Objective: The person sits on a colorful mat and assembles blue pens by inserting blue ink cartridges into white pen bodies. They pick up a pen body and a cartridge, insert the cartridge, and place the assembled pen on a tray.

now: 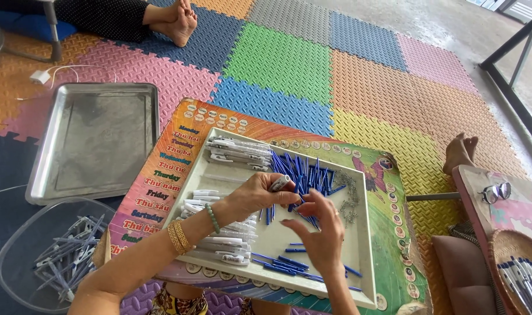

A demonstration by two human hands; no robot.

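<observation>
Now left hand (255,195) pinches white barrel (280,183); right hand (318,230) loose-fingered, empty, over blue refills (304,172). Risk: sleeve sweep scatters refills, springs (350,195) off tray (368,274) edge.

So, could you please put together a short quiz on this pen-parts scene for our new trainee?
1. True or false: the left hand holds a white pen barrel over the white tray.
2. Which lies nearest the right hand? A) the blue pen parts B) the empty metal tray C) the glasses
3. Fill in: the clear plastic bowl at the lower left holds a heap of ____ .

Key:
1. True.
2. A.
3. Pens; they look assembled, though the bowl's wall blurs them.
</observation>
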